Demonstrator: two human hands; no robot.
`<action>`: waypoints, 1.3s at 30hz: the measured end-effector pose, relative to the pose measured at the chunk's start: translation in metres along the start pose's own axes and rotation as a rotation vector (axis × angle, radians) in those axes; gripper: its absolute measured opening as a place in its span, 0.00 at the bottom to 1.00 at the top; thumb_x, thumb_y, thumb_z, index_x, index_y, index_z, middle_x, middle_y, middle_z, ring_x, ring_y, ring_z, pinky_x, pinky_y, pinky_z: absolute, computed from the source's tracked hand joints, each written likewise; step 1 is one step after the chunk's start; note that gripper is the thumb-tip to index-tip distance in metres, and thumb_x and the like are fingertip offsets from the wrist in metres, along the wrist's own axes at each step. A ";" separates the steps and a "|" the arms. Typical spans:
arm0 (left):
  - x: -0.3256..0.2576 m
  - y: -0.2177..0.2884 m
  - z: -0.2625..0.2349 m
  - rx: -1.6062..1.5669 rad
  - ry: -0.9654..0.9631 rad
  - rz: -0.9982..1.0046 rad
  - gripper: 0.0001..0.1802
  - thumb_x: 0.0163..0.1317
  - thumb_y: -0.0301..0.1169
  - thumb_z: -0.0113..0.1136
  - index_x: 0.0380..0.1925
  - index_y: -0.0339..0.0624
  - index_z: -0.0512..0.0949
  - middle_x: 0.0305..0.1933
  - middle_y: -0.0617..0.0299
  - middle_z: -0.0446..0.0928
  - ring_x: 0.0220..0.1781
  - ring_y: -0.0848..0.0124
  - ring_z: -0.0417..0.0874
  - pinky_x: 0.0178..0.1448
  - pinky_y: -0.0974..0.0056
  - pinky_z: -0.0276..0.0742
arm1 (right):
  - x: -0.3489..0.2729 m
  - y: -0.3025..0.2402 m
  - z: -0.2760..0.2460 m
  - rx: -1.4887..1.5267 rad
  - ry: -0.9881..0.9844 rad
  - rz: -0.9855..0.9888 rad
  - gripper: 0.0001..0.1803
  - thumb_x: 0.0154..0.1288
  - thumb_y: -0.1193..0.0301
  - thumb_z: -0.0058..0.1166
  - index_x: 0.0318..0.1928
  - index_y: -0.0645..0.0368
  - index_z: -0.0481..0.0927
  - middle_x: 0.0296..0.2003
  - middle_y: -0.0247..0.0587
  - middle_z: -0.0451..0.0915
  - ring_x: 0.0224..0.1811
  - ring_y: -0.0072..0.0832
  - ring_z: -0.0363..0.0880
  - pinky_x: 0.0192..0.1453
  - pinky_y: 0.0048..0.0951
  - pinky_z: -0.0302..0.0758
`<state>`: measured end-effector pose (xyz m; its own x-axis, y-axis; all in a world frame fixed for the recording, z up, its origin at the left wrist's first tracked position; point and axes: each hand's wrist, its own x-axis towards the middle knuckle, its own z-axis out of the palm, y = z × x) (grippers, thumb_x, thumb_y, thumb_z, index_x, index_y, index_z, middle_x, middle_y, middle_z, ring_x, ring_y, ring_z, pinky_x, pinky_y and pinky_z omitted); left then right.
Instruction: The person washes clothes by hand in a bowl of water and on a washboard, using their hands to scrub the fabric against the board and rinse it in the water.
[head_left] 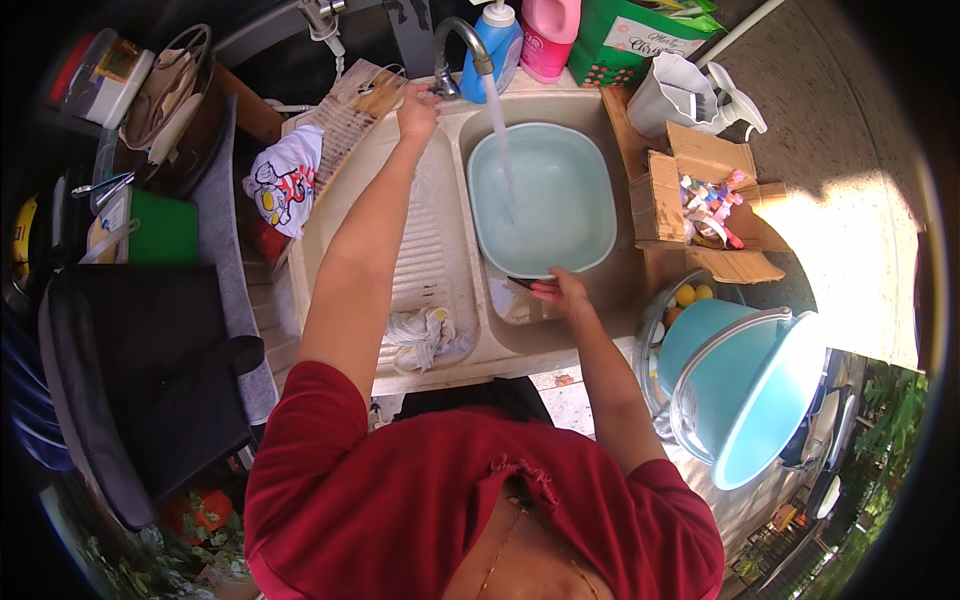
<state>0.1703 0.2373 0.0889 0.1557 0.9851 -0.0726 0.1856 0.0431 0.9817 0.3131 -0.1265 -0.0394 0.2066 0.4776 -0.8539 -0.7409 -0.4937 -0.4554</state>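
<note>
Water runs from the curved metal faucet into a pale blue plastic basin set in the right bowl of the beige sink. My left hand reaches across the ribbed drainboard to the faucet's base, fingers bent round its handle, which they mostly cover. At the basin's near rim, my right hand grips the edge, with some fingers underneath. Water stands in the basin; its depth is hard to tell. A wet, crumpled white cloth lies at the near end of the drainboard.
Behind the sink stand a blue bottle and a pink bottle. A wooden washboard and a printed white cloth lie left. To the right are a cardboard box of small colourful items and a light blue bucket.
</note>
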 end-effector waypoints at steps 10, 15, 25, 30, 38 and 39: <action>-0.186 -0.095 -0.126 0.213 -0.233 -0.079 0.15 0.57 0.31 0.56 0.45 0.42 0.73 0.35 0.57 0.80 0.36 0.74 0.79 0.41 0.70 0.73 | 0.009 -0.008 -0.014 -0.030 0.089 0.030 0.20 0.62 0.70 0.43 0.48 0.74 0.60 0.42 0.67 0.70 0.43 0.54 0.75 0.43 0.50 0.79; -0.291 -0.121 -0.183 0.231 -0.182 -0.117 0.16 0.56 0.33 0.57 0.45 0.42 0.73 0.39 0.56 0.79 0.38 0.71 0.79 0.42 0.69 0.73 | 0.000 0.002 0.001 -0.064 0.263 -0.039 0.20 0.62 0.67 0.45 0.49 0.69 0.61 0.38 0.61 0.73 0.35 0.45 0.78 0.32 0.43 0.81; -0.332 -0.098 -0.167 0.669 -0.263 0.303 0.24 0.50 0.43 0.61 0.45 0.41 0.73 0.47 0.52 0.73 0.49 0.53 0.71 0.55 0.55 0.63 | -0.100 0.077 0.118 -1.059 -0.077 -1.317 0.23 0.53 0.70 0.53 0.51 0.62 0.67 0.45 0.54 0.71 0.49 0.46 0.69 0.54 0.37 0.67; -0.315 -0.103 -0.144 0.771 -0.226 0.238 0.20 0.54 0.44 0.56 0.40 0.40 0.75 0.42 0.51 0.75 0.44 0.53 0.73 0.49 0.55 0.64 | -0.112 0.082 0.141 -1.290 -0.422 -1.419 0.31 0.53 0.61 0.57 0.53 0.65 0.64 0.50 0.56 0.69 0.53 0.49 0.66 0.59 0.40 0.62; -0.249 -0.124 -0.125 0.713 -0.107 0.002 0.17 0.54 0.45 0.55 0.36 0.46 0.77 0.43 0.56 0.74 0.47 0.54 0.70 0.50 0.53 0.64 | -0.081 0.052 0.134 -1.500 -0.501 -1.443 0.29 0.51 0.57 0.58 0.49 0.63 0.68 0.40 0.48 0.72 0.45 0.44 0.70 0.49 0.39 0.67; -0.231 -0.122 -0.118 0.706 -0.138 0.034 0.19 0.50 0.45 0.59 0.38 0.47 0.76 0.47 0.57 0.72 0.51 0.55 0.68 0.54 0.52 0.63 | -0.081 0.051 0.131 -1.452 -0.460 -1.463 0.27 0.50 0.57 0.58 0.46 0.62 0.69 0.38 0.46 0.72 0.42 0.42 0.69 0.46 0.38 0.67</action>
<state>-0.0030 0.0239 0.0071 0.2847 0.9521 -0.1116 0.7544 -0.1507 0.6389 0.1744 -0.0952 0.0396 -0.2675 0.9373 0.2236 0.7284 0.3486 -0.5898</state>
